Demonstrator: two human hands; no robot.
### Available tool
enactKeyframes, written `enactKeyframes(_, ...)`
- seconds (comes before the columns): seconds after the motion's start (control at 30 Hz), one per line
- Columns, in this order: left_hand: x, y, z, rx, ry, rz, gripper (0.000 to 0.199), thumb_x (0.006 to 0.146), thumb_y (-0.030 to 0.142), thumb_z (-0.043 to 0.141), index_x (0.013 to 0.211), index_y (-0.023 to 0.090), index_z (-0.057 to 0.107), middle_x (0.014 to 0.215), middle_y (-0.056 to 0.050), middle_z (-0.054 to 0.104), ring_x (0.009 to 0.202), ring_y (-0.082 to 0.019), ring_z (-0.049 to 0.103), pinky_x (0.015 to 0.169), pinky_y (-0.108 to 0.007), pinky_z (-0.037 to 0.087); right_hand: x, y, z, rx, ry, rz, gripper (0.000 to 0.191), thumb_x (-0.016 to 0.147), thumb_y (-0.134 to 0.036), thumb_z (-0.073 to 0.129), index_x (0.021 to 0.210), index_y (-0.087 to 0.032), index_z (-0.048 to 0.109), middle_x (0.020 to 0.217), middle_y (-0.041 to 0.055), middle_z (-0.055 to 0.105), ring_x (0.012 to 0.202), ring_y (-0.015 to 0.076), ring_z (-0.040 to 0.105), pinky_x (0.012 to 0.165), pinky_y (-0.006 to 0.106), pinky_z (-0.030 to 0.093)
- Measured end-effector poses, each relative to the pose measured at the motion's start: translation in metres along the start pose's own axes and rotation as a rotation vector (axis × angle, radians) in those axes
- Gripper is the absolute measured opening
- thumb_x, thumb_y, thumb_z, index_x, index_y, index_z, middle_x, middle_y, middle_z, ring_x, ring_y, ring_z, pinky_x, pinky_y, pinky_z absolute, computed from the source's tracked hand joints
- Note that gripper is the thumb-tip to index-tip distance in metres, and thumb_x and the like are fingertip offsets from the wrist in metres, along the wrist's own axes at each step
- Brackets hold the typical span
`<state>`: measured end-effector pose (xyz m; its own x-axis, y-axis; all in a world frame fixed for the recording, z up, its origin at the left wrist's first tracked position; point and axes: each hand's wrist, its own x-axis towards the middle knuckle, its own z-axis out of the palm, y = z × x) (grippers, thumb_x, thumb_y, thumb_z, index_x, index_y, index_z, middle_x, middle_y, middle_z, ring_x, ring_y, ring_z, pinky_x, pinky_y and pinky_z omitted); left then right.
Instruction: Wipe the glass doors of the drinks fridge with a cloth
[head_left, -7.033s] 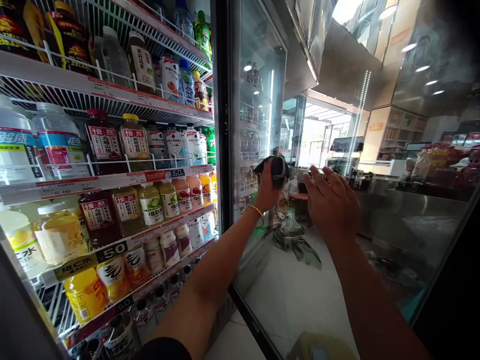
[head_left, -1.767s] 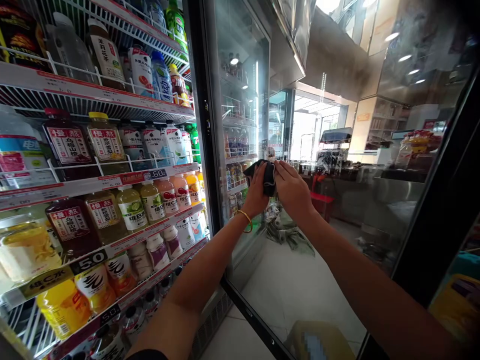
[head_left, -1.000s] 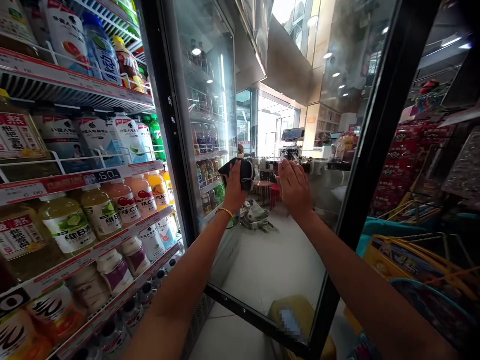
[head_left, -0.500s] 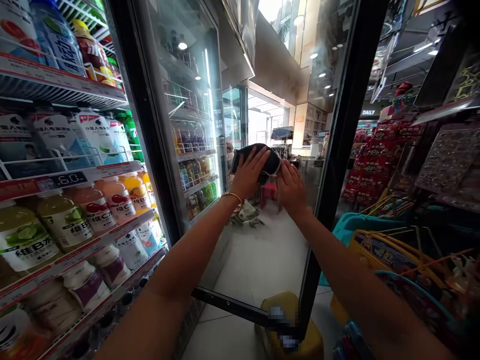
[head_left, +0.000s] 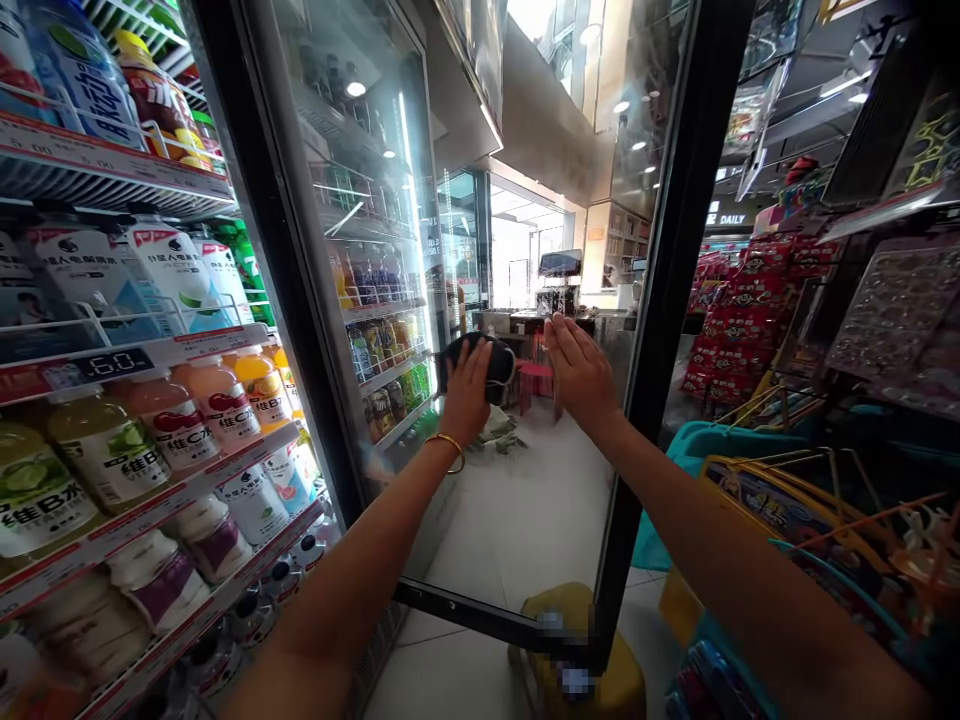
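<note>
A glass cooler door [head_left: 525, 520] with a black frame stands swung out in front of me, its pane hazy in places. My left hand [head_left: 469, 385], a gold bangle at the wrist, presses a black cloth pad [head_left: 498, 368] with a pale edge against the glass. Its fingers lie stretched over the pad, which hides the palm side. Farther right, my right hand [head_left: 581, 370] is against or very near the pane, holding nothing, fingers straight and close together.
Shelves of bottled drinks [head_left: 142, 440] fill the cooler at left. Below the door's lower corner is a yellow stool [head_left: 622, 670]. A teal basket [head_left: 690, 440] and a stack of red packages [head_left: 739, 320] stand at right. A red stool [head_left: 534, 372] shows through the glass.
My left hand has slid left and down across the glass with the black cloth pad, away from my right hand. The right hand has stayed nearly in place, no longer touching the pad.
</note>
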<state>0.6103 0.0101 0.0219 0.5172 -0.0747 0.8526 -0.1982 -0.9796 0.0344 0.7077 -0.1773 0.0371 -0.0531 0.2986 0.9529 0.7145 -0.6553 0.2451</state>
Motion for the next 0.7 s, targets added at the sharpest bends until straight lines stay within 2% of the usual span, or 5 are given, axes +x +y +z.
enactKeyframes(0.1,0.022,0.023,-0.004,0.034,-0.071,0.147,0.072,0.083,0.007,0.042,0.148,0.021,0.016,0.155,-0.008,0.027,0.146,-0.025,0.009,0.116,-0.058,0.012,-0.001,0.007,-0.007,0.024,-0.013,-0.091,0.056,0.096,-0.014,0.034,0.149,-0.022,0.016,0.147,0.0075,0.04,0.139,0.0199,0.034,0.113,0.039,0.038)
enactKeyframes(0.2,0.058,0.041,-0.014,0.056,-0.045,0.222,0.071,0.084,0.009,0.044,0.148,0.021,0.018,0.155,-0.007,0.026,0.147,-0.024,0.007,0.117,-0.057,0.008,-0.004,0.011,-0.008,0.043,0.005,-0.098,0.054,0.096,-0.014,0.035,0.148,-0.018,0.021,0.145,0.0098,0.043,0.139,0.0211,0.034,0.113,0.039,0.038)
enactKeyframes(0.33,0.087,0.037,-0.023,0.035,0.041,0.18,0.069,0.084,0.007,0.044,0.147,0.024,0.02,0.154,-0.005,0.028,0.146,-0.024,0.013,0.118,-0.056,0.009,-0.007,0.012,-0.003,0.055,0.012,-0.034,0.054,0.096,-0.016,0.035,0.148,-0.02,0.021,0.144,0.0087,0.045,0.138,0.0212,0.036,0.113,0.039,0.039)
enactKeyframes(0.53,0.06,-0.003,-0.02,-0.059,0.193,-0.142,0.081,0.079,0.0,0.042,0.149,0.025,0.009,0.156,-0.008,0.02,0.146,-0.028,0.007,0.118,-0.059,0.01,-0.009,0.013,0.004,-0.008,0.034,0.036,0.053,0.096,-0.018,0.035,0.148,-0.022,0.023,0.144,0.0096,0.044,0.137,0.0222,0.038,0.11,0.043,0.04)
enactKeyframes(0.7,0.023,0.01,-0.001,-0.026,0.088,-0.06,0.077,0.081,0.004,0.044,0.149,0.023,0.011,0.155,-0.009,0.024,0.146,-0.027,0.008,0.118,-0.058,0.006,-0.01,0.013,0.005,-0.02,0.049,0.058,0.052,0.095,-0.02,0.039,0.146,-0.02,0.029,0.143,0.0119,0.046,0.136,0.0234,0.039,0.111,0.043,0.038)
